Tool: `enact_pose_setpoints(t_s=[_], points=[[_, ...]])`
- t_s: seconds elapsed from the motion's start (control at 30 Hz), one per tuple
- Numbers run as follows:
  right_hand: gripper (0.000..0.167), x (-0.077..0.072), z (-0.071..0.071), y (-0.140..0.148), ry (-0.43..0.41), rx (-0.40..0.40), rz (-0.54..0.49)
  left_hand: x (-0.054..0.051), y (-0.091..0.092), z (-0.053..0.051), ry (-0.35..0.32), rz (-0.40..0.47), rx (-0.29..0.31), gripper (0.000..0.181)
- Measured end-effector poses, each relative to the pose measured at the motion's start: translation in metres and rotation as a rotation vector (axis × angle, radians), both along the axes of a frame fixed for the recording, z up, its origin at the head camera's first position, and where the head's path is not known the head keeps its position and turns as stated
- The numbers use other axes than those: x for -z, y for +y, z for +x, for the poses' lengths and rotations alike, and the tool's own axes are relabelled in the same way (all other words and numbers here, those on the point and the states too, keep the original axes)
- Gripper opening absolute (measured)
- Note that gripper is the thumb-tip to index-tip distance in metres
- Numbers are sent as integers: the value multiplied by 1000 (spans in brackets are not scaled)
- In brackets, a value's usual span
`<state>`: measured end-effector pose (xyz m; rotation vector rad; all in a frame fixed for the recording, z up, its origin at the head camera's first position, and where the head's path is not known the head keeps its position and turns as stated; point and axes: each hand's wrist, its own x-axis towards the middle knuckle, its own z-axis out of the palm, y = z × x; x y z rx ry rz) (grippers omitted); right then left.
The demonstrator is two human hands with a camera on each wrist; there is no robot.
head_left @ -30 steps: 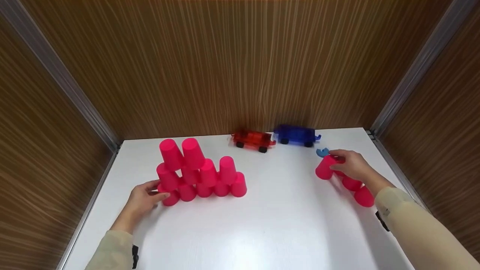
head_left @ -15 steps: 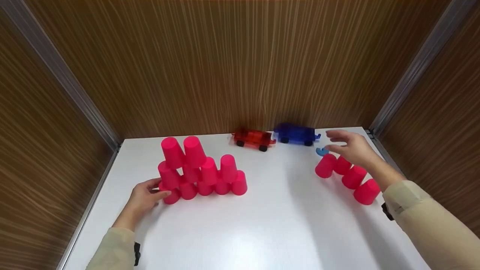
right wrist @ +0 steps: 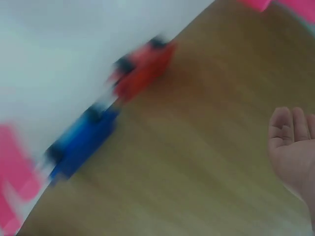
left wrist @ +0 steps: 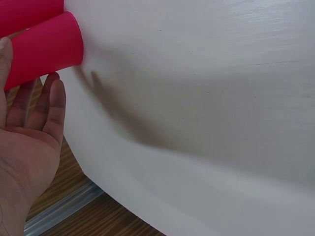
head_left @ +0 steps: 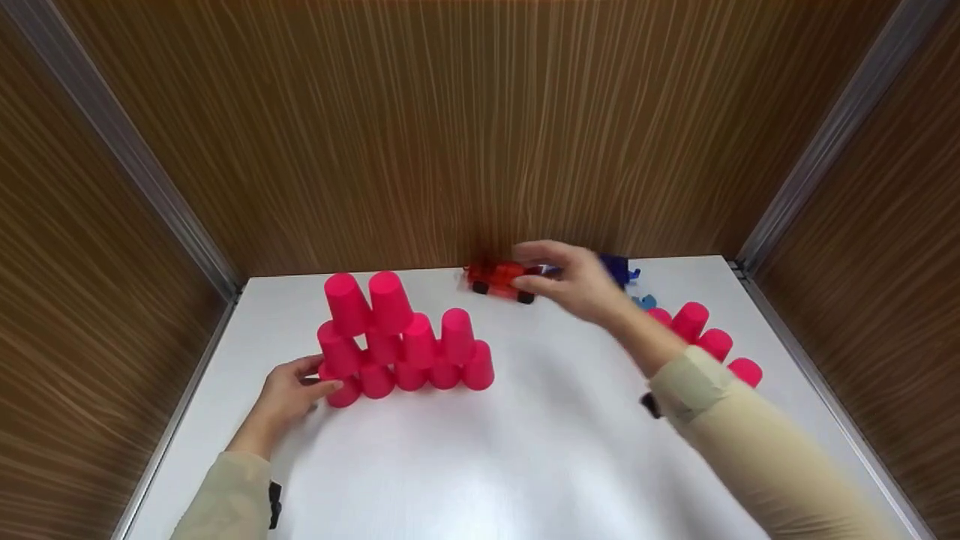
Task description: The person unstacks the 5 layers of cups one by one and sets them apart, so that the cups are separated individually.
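Pink cups stand upside down in a stepped stack (head_left: pixel 382 349) on the left of the white table, with two cups on top at the left. My left hand (head_left: pixel 289 397) holds the bottom-left cup (head_left: pixel 345 394), thumb in front and fingers behind. In the left wrist view the thumb lies on one side of that cup (left wrist: pixel 47 49) and the fingers on the other. Blurred and holding nothing, my right hand (head_left: pixel 574 283) hovers near the red toy wagon (head_left: pixel 499 277) and partly hides the blue toy wagon (head_left: pixel 615 270). Its fingers are loosely bent.
Several more pink cups (head_left: pixel 690 321) stand upside down at the right, partly covered by my forearm. A small light-blue curved piece (head_left: pixel 646 301) lies beside them. Wood-patterned walls (head_left: pixel 480 135) bound the white table (head_left: pixel 450 465) at the back and sides.
My right hand has let go of a cup in the right group, lifted away and swung left toward the red wagon. The left hand stays at the bottom-left cup.
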<state>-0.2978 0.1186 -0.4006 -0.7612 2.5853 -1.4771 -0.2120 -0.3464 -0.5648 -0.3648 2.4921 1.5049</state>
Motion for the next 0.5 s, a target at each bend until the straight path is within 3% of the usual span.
enact_pose_setpoints(t_s=[0.1,0.23,0.5], points=[[47,1,5,-42,27,-41,-48,1,0,0,11,-4,6,78],[49,5,13,-88,15,-36,-79,3,2,-1,23,-9,11,76],[63,20,22,-145,-80,25,-117,4,5,-3,8,-2,7,77]])
